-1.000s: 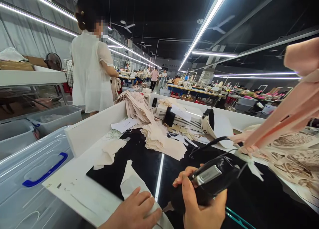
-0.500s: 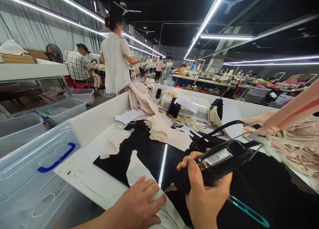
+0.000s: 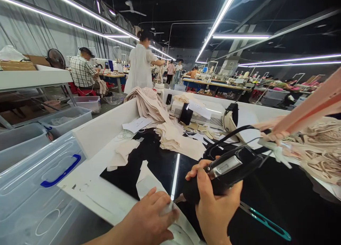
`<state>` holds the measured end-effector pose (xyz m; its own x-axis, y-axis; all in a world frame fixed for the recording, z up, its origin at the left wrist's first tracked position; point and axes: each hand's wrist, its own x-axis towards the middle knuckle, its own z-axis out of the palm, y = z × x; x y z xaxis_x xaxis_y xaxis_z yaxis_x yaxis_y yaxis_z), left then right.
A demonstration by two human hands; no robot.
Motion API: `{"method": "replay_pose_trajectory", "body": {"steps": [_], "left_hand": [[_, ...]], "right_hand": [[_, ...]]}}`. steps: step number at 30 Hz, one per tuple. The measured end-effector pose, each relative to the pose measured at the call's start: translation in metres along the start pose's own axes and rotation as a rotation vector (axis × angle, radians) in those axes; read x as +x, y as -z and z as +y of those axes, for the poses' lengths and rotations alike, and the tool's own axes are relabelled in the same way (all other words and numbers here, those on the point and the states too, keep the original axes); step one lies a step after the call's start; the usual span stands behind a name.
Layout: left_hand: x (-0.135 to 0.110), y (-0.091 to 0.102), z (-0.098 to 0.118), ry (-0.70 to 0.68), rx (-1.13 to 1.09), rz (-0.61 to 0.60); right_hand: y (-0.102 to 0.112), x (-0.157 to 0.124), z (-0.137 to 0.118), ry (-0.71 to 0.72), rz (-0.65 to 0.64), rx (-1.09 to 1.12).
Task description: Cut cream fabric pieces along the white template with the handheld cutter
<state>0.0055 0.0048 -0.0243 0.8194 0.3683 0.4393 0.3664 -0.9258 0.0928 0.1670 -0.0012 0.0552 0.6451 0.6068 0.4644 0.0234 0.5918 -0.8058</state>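
My right hand [image 3: 217, 202] is closed around a black corded hand tool [image 3: 226, 168] with a silver plate on top. The tool's cable runs up to a tied pink fabric strip [image 3: 301, 113]; its underside is hidden. To its left, my left hand [image 3: 150, 216] lies over a cream cloth piece [image 3: 149, 179] on the black board [image 3: 128, 182], fingers slightly bent and resting on it. Pale, sheet-like material shows beneath those fingers. A slim teal-handled tool [image 3: 271, 224] lies on the board right of my right wrist.
A stack of cream cloth pieces [image 3: 183, 142] lies ahead, near a white slotted machine [image 3: 210, 118]. Beige fabric [image 3: 325, 159] is heaped at right. A clear bin [image 3: 32, 188] with a blue handle stands at left. A person in white [image 3: 140, 65] stands beyond the table wall.
My right hand and the black tool have shifted slightly left and down. The left hand stays on the cloth. The person in white has moved to the right.
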Motion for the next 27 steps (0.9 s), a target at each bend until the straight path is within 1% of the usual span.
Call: {"method": "replay_pose_trajectory", "body": {"steps": [2, 5, 12, 15, 17, 19, 21, 23, 25, 27], "left_hand": [[-0.001, 0.000, -0.001, 0.005, 0.006, -0.012], [-0.002, -0.002, -0.002, 0.011, 0.018, -0.027], [-0.003, -0.006, -0.004, 0.007, 0.021, 0.000], [-0.004, -0.006, -0.004, 0.009, 0.002, -0.002], [-0.004, -0.001, -0.005, 0.008, -0.030, -0.014], [-0.001, 0.010, -0.006, 0.049, -0.095, -0.058], [0.003, 0.024, -0.009, 0.116, -0.185, -0.125], [0.007, 0.038, -0.014, 0.142, -0.275, -0.201], [0.010, 0.044, -0.021, 0.110, -0.321, -0.245], [0.010, 0.042, -0.027, 0.066, -0.296, -0.229]], "right_hand": [[-0.002, 0.000, 0.002, -0.012, 0.010, 0.028], [-0.005, -0.001, 0.004, -0.013, -0.014, 0.040], [-0.009, 0.001, 0.005, 0.026, -0.054, 0.046], [-0.006, 0.003, 0.003, 0.010, -0.036, 0.029], [-0.003, 0.005, 0.001, 0.014, -0.022, 0.011], [0.001, 0.007, -0.002, 0.023, -0.019, -0.001], [0.007, 0.009, -0.004, 0.021, -0.018, -0.016], [0.014, 0.012, -0.005, 0.009, -0.008, -0.036], [0.020, 0.015, -0.006, -0.009, 0.006, -0.049], [0.026, 0.016, -0.005, -0.025, 0.019, -0.055]]}}
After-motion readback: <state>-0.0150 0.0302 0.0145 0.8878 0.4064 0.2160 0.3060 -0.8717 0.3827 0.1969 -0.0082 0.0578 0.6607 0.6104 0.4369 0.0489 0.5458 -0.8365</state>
